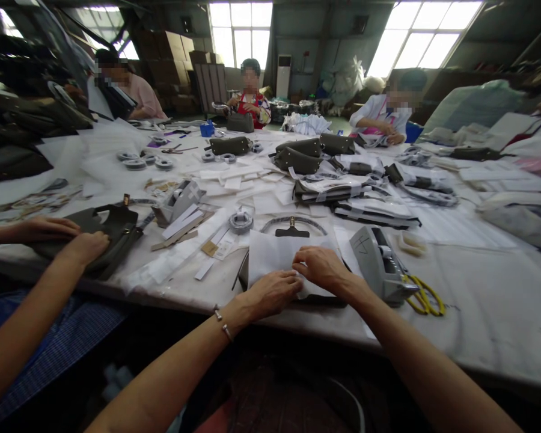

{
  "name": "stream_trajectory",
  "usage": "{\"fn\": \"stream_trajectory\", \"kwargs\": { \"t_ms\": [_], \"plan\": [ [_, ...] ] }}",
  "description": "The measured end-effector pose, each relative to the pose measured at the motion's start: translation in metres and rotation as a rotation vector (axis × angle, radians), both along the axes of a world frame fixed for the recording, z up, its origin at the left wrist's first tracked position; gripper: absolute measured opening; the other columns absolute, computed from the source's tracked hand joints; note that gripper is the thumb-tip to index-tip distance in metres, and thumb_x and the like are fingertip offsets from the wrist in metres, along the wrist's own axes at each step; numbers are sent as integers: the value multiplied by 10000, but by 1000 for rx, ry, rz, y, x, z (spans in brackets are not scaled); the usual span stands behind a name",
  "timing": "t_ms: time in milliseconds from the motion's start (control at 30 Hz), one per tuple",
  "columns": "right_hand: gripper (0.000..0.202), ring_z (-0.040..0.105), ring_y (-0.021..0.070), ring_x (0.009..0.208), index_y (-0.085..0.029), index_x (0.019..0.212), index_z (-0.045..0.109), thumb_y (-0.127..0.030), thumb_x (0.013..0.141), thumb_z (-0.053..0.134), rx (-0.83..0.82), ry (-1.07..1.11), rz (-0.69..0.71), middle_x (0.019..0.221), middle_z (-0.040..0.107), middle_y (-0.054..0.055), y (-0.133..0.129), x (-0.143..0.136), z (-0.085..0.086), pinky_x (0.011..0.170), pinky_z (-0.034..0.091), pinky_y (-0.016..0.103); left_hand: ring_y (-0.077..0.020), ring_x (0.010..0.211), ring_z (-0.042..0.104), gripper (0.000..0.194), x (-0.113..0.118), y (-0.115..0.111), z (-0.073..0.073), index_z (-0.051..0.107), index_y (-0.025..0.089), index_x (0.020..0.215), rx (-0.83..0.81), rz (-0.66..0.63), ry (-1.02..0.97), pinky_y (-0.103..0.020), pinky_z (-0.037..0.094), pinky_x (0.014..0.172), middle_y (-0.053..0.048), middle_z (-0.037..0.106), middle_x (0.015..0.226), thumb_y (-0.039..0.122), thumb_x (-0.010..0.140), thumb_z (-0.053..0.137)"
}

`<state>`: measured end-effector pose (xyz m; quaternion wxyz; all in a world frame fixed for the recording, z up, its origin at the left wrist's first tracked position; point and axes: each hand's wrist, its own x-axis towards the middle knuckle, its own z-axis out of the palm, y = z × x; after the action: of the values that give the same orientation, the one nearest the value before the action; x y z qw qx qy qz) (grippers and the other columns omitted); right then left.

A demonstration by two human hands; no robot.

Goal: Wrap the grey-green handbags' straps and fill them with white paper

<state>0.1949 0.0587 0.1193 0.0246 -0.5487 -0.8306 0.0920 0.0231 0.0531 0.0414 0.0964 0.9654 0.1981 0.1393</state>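
A white wrapping sheet [270,255] lies over a dark grey-green handbag [325,300] at the table's front edge. Above the sheet show the bag's handle [270,222], wrapped in clear film, and a dark tab with a gold clasp [292,228]. My left hand [270,293], a bracelet at its wrist, is closed on the sheet's lower middle, fingers pressed together. Curled fingers of my right hand [322,267] grip the sheet just beside the left fingertips. What lies under both hands is partly hidden. Right of the bag stand a grey tape dispenser [374,264] and yellow-handled scissors [426,296].
At left, a co-worker's hands [83,245] rest on another dark bag [117,231]. Nearby are a second tape dispenser [180,201], a wrapped roll [240,221] and card strips [180,231]. Several wrapped bags [356,192] lie beyond. Other people sit across the table.
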Motion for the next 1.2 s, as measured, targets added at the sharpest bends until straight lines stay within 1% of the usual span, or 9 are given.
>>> {"fn": "stream_trajectory", "kwargs": {
  "t_ms": [133,200,267,333,400,533,667,1033,1200],
  "plan": [
    [164,667,197,890,-210,852,762,-232,885,603,-25,267,34,904,745,43,12,21,-54,826,480,291,-197,1004,619,71,-5,0,4,576,150,961,-77,17,-18,-301,484,936,-77,644,1040,204,955,530],
    [179,666,190,885,-216,849,756,-254,900,588,10,436,52,890,746,38,10,32,-71,863,489,306,-188,1004,625,130,-9,0,7,590,160,976,-170,52,-51,-284,483,938,-63,648,1050,284,958,557],
    [201,669,197,878,-225,857,755,-279,915,570,40,525,59,895,748,40,8,37,-80,873,501,332,-163,996,634,179,-11,0,9,607,177,978,-288,106,-109,-256,482,939,-41,657,1042,322,990,503],
    [221,671,206,883,-229,872,757,-302,926,556,48,556,62,906,751,47,7,39,-84,877,509,353,-139,977,646,222,-12,0,7,623,189,1001,-385,186,-176,-237,489,934,-23,672,1022,302,1019,433],
    [234,673,209,890,-229,885,757,-314,936,544,49,573,60,913,752,52,8,38,-86,881,514,362,-142,1041,645,225,-12,0,0,628,189,1088,-408,253,-234,-249,488,973,-29,685,1083,284,1018,436],
    [238,667,203,887,-227,864,748,-300,946,537,65,562,52,904,746,48,9,36,-91,883,510,361,-166,1224,584,265,-6,0,-19,620,185,1210,-329,305,-263,-299,445,1086,-51,663,1258,267,992,494],
    [213,656,197,901,-226,853,734,-270,947,548,102,533,58,913,737,42,8,36,-98,878,497,351,-167,1191,612,240,-2,-1,-27,644,185,1176,-264,334,-231,-297,464,1075,-50,686,1226,249,968,542],
    [186,630,209,911,-226,912,721,-242,949,540,176,481,94,952,722,54,5,37,-110,853,474,382,-212,1070,647,209,2,0,-23,617,176,1097,-208,363,-85,-339,497,981,-68,689,1133,291,922,623],
    [222,639,223,969,-261,1030,729,-328,966,527,181,435,96,1028,725,59,1,37,-107,892,486,395,-216,1063,642,280,0,2,-8,605,177,1134,-113,308,-4,-439,379,1104,-70,692,1114,350,915,635]
  ]
}}
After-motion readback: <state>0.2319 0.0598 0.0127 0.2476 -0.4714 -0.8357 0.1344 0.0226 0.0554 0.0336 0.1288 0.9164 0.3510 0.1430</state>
